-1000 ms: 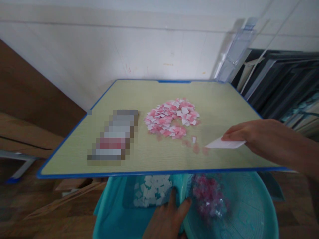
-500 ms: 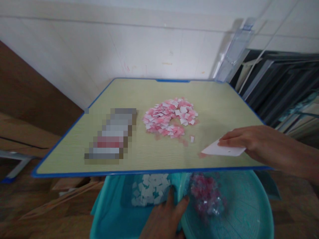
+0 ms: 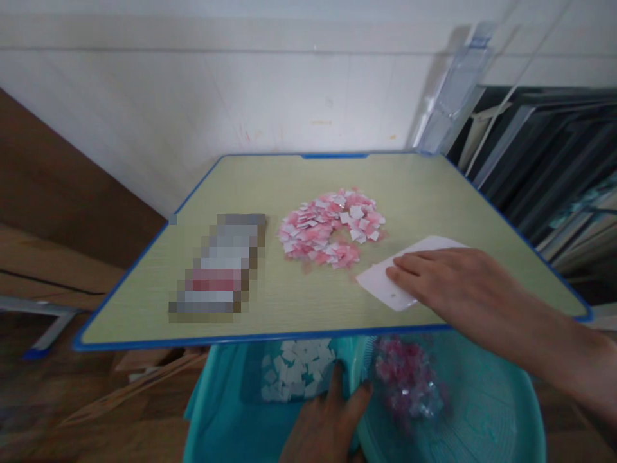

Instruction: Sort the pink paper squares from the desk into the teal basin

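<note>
A flat white card (image 3: 385, 283) lies low over the yellow-green tabletop (image 3: 241, 186), with my right hand (image 3: 438, 273) closed on it. The card's left corner is close to a heap of small pink and white square pieces (image 3: 318, 228). Below the table's front edge, my left hand (image 3: 330, 411) grips the rim of a round teal basket (image 3: 501, 392), thumb over the rim and index finger outside it. Crumpled pink and clear film (image 3: 407, 373) lies inside that basket. To its left, a teal tub (image 3: 226, 411) holds white square pieces (image 3: 299, 370).
A pixelated oblong object (image 3: 216, 267) lies on the table's left side. Behind the right back corner, a clear plastic bottle (image 3: 453, 96) leans against the white wall (image 3: 289, 96). Dark flat panels (image 3: 554, 148) stand at the right. The table has a blue rim (image 3: 216, 341).
My right hand has moved left with the card, which now lies flatter and nearer the heap. The loose pieces there are no longer visible. My left hand keeps its place at the basket rim.
</note>
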The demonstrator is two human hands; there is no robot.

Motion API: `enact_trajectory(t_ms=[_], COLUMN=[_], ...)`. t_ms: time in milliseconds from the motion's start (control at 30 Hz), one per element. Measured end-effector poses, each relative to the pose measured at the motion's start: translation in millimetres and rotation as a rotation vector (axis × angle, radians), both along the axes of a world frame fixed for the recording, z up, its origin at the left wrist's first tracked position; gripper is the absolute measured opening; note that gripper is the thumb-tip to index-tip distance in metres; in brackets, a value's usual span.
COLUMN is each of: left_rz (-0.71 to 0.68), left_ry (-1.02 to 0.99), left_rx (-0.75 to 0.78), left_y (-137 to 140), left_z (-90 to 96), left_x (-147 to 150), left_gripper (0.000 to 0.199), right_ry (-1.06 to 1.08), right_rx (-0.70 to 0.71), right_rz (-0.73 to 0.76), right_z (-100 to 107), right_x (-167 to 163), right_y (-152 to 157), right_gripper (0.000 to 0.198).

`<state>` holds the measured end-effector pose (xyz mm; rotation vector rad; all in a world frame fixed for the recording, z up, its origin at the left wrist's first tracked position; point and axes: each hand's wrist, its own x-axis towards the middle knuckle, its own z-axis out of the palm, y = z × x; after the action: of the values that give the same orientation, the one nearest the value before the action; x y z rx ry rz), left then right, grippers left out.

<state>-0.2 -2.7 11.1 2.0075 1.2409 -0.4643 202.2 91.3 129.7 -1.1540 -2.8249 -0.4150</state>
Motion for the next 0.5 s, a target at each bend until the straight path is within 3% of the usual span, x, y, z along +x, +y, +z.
enact_trajectory(t_ms=[300, 500], left_rz=[0.019, 0.013], left_ry=[-0.049, -0.019], left_rx=[0.040, 0.008], left_y=[-3, -2], left_z=[-5.5, 3.0], left_x=[-1, 0], left_gripper=[0.079, 0.078], right_ry=[0.166, 0.186], right_rx=[-0.101, -0.069], right_rz=[0.040, 0.030], right_z=[18, 12], right_x=[51, 44], right_y=[-12, 7], right_gripper=[0.041, 0.043])
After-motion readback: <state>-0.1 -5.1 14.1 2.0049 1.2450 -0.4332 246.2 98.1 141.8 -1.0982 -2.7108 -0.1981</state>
